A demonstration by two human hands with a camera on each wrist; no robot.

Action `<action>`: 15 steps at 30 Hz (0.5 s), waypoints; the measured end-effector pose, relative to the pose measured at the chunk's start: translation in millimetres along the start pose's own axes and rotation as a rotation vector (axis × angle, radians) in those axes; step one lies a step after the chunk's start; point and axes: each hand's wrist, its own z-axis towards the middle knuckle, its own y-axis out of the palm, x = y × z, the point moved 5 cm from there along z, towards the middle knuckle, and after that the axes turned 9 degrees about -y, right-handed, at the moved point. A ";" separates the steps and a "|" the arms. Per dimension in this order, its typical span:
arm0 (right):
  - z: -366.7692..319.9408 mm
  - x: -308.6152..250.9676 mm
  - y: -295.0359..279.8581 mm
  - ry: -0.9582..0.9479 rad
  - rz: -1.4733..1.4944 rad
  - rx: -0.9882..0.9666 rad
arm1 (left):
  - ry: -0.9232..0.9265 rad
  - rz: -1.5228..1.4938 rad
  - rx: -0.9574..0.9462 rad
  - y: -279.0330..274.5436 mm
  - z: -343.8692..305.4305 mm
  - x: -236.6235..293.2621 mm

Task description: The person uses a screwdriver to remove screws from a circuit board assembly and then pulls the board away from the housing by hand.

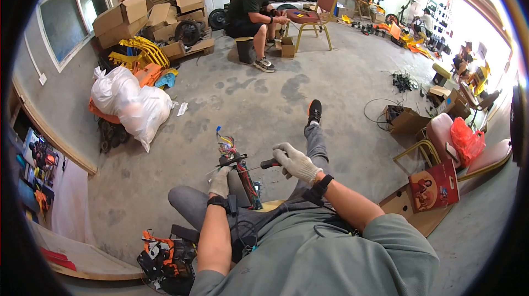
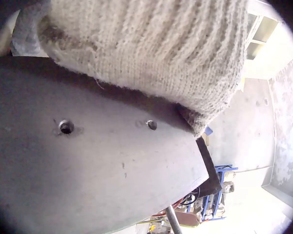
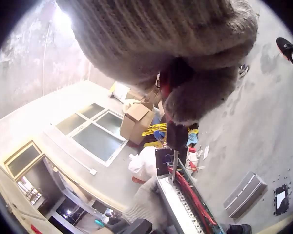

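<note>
My gloved left hand (image 1: 220, 181) grips the side of a long grey metal housing (image 2: 97, 161), which has two holes in its face. The housing's open side shows red wires (image 3: 198, 195) and a row of parts. At its far end sits a black end plate (image 3: 162, 158), with a bundle of coloured wires (image 1: 226, 144) beyond it. In my gloved right hand (image 1: 297, 163) is a screwdriver (image 1: 270, 163) with a red and black handle. Its shaft (image 3: 175, 163) reaches down to the end of the housing, where the tip is hard to make out.
On the floor by my legs lie a grey metal cover (image 3: 245, 195) and a black plate with a white label (image 3: 282, 200). Orange and black parts (image 1: 165, 257) are at my left. A white sack (image 1: 132, 103) stands farther off. Ahead, a person (image 1: 256, 15) sits by a chair (image 1: 325, 6).
</note>
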 end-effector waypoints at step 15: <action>5.8 20.7 6.2 -0.311 -0.285 0.151 | 0.022 0.008 0.010 2.3 -16.1 -1.9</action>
